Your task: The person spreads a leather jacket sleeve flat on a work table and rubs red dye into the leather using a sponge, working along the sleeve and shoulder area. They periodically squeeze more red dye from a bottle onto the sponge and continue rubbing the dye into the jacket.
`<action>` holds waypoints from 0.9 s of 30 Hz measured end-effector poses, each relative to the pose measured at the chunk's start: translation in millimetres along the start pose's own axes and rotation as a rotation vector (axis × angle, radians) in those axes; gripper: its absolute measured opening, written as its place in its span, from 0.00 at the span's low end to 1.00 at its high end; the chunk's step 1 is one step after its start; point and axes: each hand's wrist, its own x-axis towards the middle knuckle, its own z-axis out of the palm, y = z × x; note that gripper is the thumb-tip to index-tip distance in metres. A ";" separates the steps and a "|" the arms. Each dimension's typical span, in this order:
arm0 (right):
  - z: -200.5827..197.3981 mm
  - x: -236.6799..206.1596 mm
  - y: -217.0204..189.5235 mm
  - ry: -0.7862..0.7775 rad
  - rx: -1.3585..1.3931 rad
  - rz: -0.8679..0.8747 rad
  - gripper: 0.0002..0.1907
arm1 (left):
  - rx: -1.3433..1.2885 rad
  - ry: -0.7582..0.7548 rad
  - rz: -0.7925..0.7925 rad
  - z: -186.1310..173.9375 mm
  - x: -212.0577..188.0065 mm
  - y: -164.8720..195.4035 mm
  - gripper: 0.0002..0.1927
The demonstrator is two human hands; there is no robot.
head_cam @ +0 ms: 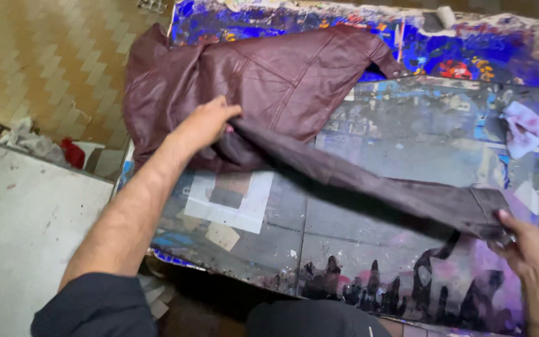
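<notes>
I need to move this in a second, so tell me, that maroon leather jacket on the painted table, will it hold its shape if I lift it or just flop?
The jacket probably flops: its sleeve sags between the left hand and right hand. The creased body suggests soft material. Its sheen hints it may slide easily on the table.

right hand (534, 262) cut off by frame edge, left hand (206, 123) fingertips hidden in jacket (263, 81) folds
</notes>
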 end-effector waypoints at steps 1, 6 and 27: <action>17.5 8.9 -20.2 -0.014 0.017 0.040 0.09 | 0.054 0.018 0.041 -14.6 29.8 1.5 0.20; 27.9 13.7 -92.6 -0.233 0.459 -0.591 0.07 | 0.181 0.814 0.318 -36.3 77.6 8.7 0.15; -41.2 -8.7 64.9 0.114 -0.205 -0.553 0.09 | 0.027 0.392 -0.084 206.0 -207.8 70.0 0.21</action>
